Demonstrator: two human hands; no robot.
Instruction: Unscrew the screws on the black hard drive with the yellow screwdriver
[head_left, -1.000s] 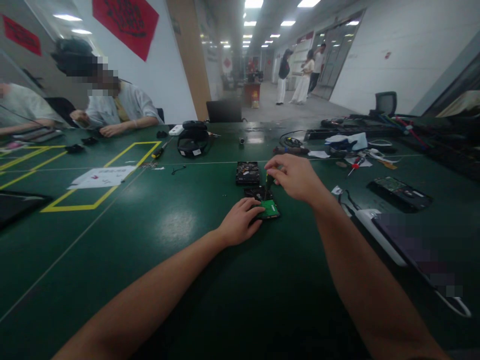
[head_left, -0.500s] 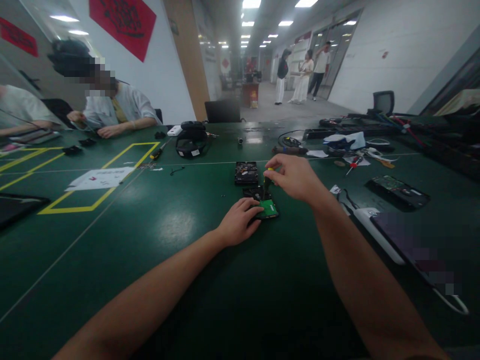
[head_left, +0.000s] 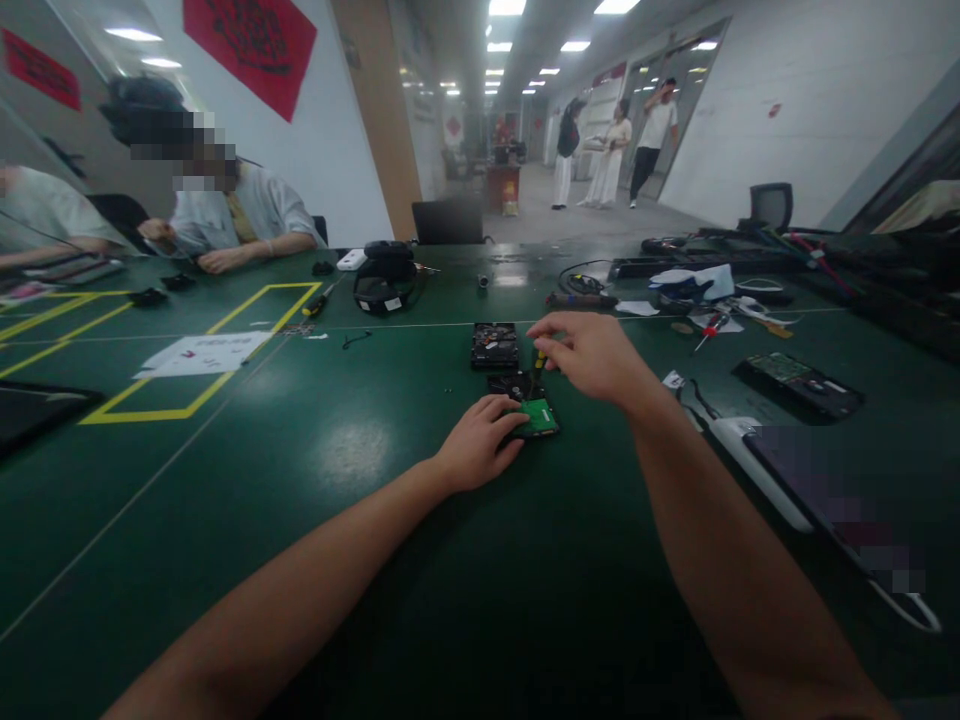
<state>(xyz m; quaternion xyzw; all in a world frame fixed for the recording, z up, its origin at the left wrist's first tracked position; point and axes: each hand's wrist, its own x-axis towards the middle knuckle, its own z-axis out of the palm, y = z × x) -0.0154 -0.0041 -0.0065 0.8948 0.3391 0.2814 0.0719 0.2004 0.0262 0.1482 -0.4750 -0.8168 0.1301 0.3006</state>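
Note:
A hard drive with a green circuit board (head_left: 539, 416) lies on the dark green table. My left hand (head_left: 480, 440) rests on its left side, fingers on the board and thumb at its near edge, gripping it. Above it, my right hand (head_left: 589, 358) pinches a yellow and black screwdriver (head_left: 538, 368) held upright, its tip down at the drive; the exact contact point is too small to tell. Just behind stands a second black hard drive (head_left: 495, 344), touched by neither hand.
At right lie another drive (head_left: 799, 384), a white-edged device (head_left: 757, 465) and a red screwdriver (head_left: 710, 332). A headset (head_left: 384, 280) and a white paper (head_left: 202, 354) are at left. Cables (head_left: 802, 250) pile up at the back right. A person (head_left: 247, 215) sits across at left.
The view has shifted slightly. The screwdriver in my right hand stands a little differently, with more of its yellow handle showing. My left hand stays on the drive. A distant person has moved slightly right.

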